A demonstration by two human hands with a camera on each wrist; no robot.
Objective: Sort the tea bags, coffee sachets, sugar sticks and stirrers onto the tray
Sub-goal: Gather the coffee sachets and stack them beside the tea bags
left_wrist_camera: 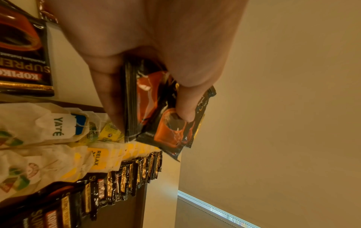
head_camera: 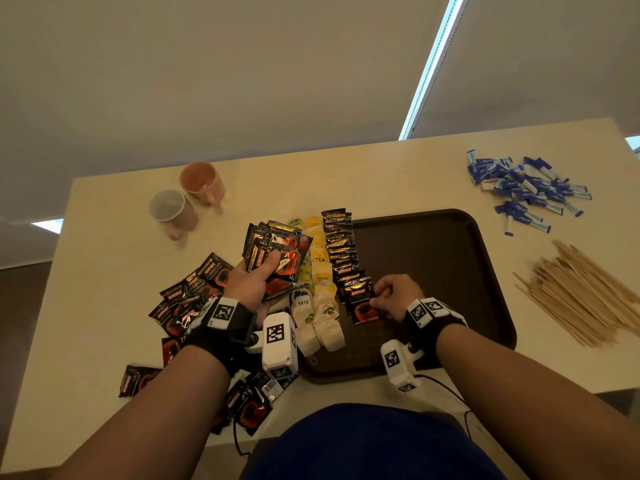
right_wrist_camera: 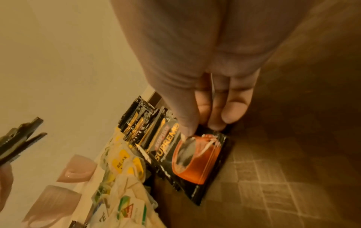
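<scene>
Hidden: the tray's (head_camera: 450,271) left rim lies under rows of goods, and the near-left corner is behind the left wrist camera. Some loose sachets (head_camera: 194,296) on the table (head_camera: 346,174) are covered by the left forearm.

Left hand (head_camera: 252,285) raised over the tray's left edge, thumb and fingers clamped on a fanned stack of glossy black foil coffee sachets (head_camera: 277,251).

Right hand (head_camera: 398,296) fingers curled, thumb and fingertips pinching the nearest sachet (head_camera: 362,303) of an overlapped sachet row (head_camera: 341,244) on the tray. Soft paper tea bags (head_camera: 320,306) in a line just left of it.

Tray dark, textured, rounded corners; its right half is bare.

Right of the tray: blue-white sugar sticks (head_camera: 526,192) heaped, flat wooden stirrers (head_camera: 585,296) piled, running off the frame edge.

Two pink cups (head_camera: 187,199) far left.
</scene>
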